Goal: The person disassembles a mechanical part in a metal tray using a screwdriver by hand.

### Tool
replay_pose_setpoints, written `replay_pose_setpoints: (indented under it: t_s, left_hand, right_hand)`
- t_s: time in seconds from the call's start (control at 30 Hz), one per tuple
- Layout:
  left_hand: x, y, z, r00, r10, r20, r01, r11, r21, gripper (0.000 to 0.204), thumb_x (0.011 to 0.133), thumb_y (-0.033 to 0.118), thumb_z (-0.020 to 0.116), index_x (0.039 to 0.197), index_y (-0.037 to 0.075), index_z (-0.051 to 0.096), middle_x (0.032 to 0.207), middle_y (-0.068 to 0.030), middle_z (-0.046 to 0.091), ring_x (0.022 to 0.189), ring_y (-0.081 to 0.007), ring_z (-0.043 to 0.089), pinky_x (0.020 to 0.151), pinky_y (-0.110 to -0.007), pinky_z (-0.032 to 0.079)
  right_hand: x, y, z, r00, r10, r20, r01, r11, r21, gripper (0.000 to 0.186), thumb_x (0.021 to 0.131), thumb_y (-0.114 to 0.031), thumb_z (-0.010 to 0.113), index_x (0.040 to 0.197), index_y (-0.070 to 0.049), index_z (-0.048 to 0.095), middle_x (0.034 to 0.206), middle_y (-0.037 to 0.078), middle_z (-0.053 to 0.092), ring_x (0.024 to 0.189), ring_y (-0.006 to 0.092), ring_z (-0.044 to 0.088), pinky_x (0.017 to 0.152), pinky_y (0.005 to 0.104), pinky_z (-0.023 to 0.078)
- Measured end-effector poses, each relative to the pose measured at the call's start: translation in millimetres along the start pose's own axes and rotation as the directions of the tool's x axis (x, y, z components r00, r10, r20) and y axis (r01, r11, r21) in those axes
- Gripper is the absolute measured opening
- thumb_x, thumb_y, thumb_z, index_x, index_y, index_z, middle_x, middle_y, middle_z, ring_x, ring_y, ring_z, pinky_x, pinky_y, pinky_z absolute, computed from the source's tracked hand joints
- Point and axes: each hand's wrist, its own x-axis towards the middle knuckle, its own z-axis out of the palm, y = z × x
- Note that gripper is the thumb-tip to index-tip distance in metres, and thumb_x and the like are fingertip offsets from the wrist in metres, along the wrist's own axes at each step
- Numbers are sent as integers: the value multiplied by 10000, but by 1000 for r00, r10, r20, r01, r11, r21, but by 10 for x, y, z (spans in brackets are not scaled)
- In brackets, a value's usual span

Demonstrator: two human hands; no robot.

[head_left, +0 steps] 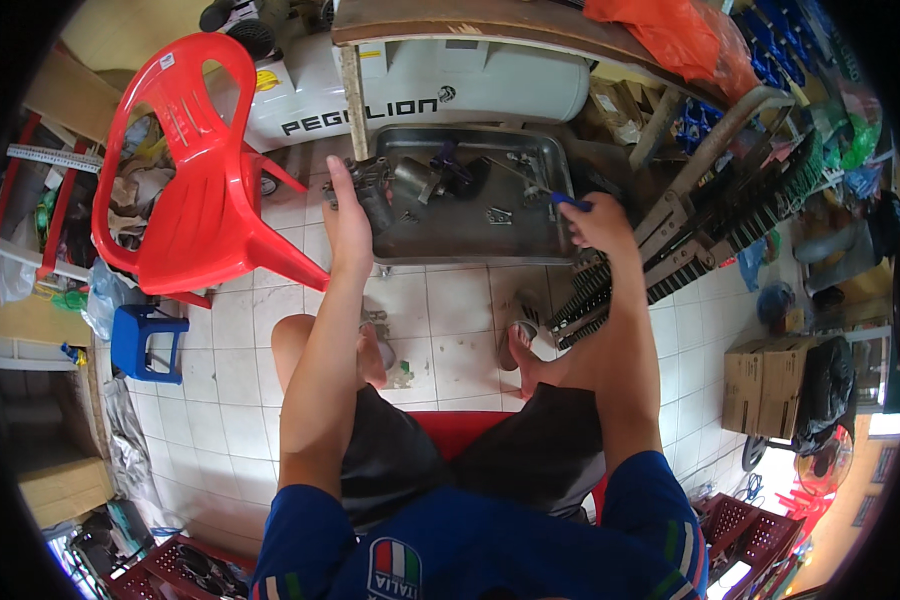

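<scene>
My left hand (348, 222) is at the left end of a dark metal tray (470, 252), closed around a grey, cast-looking metal part (374, 192). Most of its fingers are hidden by the hand itself. Over the tray's right end, my right hand (607, 228) grips a screwdriver (574, 203) by its blue handle. Its thin shaft points left and away, over the tray. Inside the tray lie a silvery cylindrical metal part (414, 180), a dark part (454, 170) beside it, and several small screws (499, 215). More small metal pieces (523, 167) lie near the far right corner.
A red plastic chair (195, 215) stands at the left, with a blue stool (150, 343) nearer. Behind the tray are a white air tank (320, 95) and a wooden table (510, 22). Long black metal frames (685, 240) lean close to my right forearm. Cardboard boxes (765, 385) sit farther right.
</scene>
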Motion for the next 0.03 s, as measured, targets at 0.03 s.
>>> replay_pose_setpoints:
  t_s: [0.03]
  left_hand:
    - [1, 19, -39, 1000, 6, -10, -6, 1000, -3, 766, 957, 716, 399, 978, 5, 683, 787, -63, 682, 698, -147, 638, 673, -287, 521]
  right_hand:
    - [-22, -23, -108, 1000, -10, -24, 11, 998, 61, 381, 909, -300, 711, 904, 74, 640, 791, 204, 701, 512, 243, 680, 460, 329, 531]
